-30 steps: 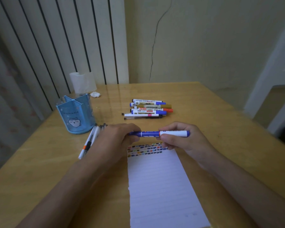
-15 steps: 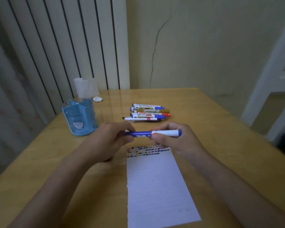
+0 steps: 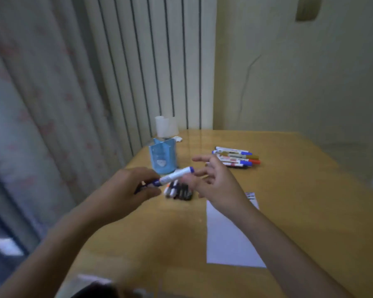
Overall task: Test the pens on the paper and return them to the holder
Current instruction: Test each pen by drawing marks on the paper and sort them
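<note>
My left hand (image 3: pixel 129 188) grips the capped end of a blue and white marker (image 3: pixel 174 174), which points up and right above the table. My right hand (image 3: pixel 215 181) hovers just right of the marker with fingers spread and holds nothing. The blue pen holder (image 3: pixel 163 157) stands behind the marker. A small bunch of pens (image 3: pixel 178 191) lies on the table below the hands. A second group of markers (image 3: pixel 237 158) lies farther right. The lined paper (image 3: pixel 228 233) with colour marks at its top lies under my right forearm.
A wooden table (image 3: pixel 299 201) fills the lower view. A white tissue roll (image 3: pixel 166 125) stands at the back by the white radiator panel (image 3: pixel 155 61). A curtain (image 3: pixel 30 104) hangs on the left, close to the table's left edge.
My right hand has let go of the marker and opened. My left hand now holds it alone, tilted toward the holder. The camera has swung left, and the frame is blurred.
</note>
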`<action>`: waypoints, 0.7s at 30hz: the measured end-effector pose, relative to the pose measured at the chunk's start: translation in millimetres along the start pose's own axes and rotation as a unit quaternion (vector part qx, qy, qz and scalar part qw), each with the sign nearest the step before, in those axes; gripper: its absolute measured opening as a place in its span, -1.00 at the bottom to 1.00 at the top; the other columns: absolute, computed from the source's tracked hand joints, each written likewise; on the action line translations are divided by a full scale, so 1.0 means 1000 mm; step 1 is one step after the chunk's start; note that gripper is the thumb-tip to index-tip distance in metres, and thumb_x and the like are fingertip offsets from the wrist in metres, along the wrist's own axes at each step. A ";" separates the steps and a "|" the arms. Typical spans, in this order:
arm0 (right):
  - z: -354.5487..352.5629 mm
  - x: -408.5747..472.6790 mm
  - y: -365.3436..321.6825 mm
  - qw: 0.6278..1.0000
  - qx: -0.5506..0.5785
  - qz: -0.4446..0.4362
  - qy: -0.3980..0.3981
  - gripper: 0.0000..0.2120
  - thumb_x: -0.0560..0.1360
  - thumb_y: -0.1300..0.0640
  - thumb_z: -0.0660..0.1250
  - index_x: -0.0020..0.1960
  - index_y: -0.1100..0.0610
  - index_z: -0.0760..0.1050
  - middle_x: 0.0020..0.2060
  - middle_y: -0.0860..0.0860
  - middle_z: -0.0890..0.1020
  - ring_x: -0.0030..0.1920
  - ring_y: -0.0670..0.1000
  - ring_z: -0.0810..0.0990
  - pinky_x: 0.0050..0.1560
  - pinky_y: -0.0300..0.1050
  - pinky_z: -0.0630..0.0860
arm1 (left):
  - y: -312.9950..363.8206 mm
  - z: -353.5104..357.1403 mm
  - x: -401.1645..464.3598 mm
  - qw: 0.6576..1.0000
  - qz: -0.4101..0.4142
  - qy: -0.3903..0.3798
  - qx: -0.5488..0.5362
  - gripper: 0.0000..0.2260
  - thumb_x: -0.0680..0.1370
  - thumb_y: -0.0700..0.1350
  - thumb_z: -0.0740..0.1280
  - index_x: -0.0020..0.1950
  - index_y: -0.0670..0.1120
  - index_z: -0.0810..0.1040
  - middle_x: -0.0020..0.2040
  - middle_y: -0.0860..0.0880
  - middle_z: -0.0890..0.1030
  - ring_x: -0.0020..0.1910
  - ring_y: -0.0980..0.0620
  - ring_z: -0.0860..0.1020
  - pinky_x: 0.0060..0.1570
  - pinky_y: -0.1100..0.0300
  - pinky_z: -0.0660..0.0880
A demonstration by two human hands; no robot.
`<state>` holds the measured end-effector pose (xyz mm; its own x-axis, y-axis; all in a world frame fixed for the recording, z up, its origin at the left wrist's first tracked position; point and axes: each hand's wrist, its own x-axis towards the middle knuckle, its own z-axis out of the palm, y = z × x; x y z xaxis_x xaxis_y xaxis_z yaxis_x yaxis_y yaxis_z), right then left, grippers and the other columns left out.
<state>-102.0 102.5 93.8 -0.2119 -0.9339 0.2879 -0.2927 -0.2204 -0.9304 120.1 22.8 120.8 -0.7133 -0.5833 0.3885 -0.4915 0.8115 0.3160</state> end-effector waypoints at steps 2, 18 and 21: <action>0.022 -0.007 -0.004 1.000 -0.014 -0.011 0.001 -0.69 0.48 -0.07 0.47 0.18 -0.17 0.48 -0.10 -0.16 0.67 -0.19 -0.20 0.63 -0.12 -0.18 0.57 | -0.020 -0.013 -0.040 0.998 -0.040 0.040 0.004 -0.96 0.55 -0.05 0.40 -0.04 0.00 0.60 -0.17 0.23 0.55 -0.27 0.22 0.52 -0.28 0.39 0.38; 0.178 -0.053 -0.063 0.977 -0.079 -0.117 -0.158 -0.85 0.57 0.06 0.35 0.12 -0.05 0.61 -0.05 -0.18 0.67 -0.07 -0.24 0.59 -0.10 -0.38 0.50 | -0.166 0.000 -0.237 0.879 -0.448 0.150 -0.067 -0.92 0.48 -0.09 0.44 -0.15 0.04 0.55 -0.34 -0.03 0.52 -0.35 -0.08 0.52 -0.21 -0.11 0.54; 0.184 -0.054 -0.064 0.977 -0.073 -0.117 -0.165 -0.86 0.58 0.07 0.34 0.12 -0.05 0.61 -0.05 -0.21 0.66 -0.06 -0.26 0.58 -0.12 -0.44 0.47 | -0.175 0.023 -0.248 0.869 -0.477 0.114 -0.059 -0.87 0.50 -0.13 0.44 -0.12 0.03 0.51 -0.32 -0.02 0.53 -0.29 -0.10 0.53 -0.30 0.08 0.45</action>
<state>100.2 115.1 95.8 0.1827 -0.9078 0.3775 -0.4317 -0.4190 -0.7988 371.6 26.4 -51.1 0.1150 -0.9917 0.0575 -0.7409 -0.0471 0.6700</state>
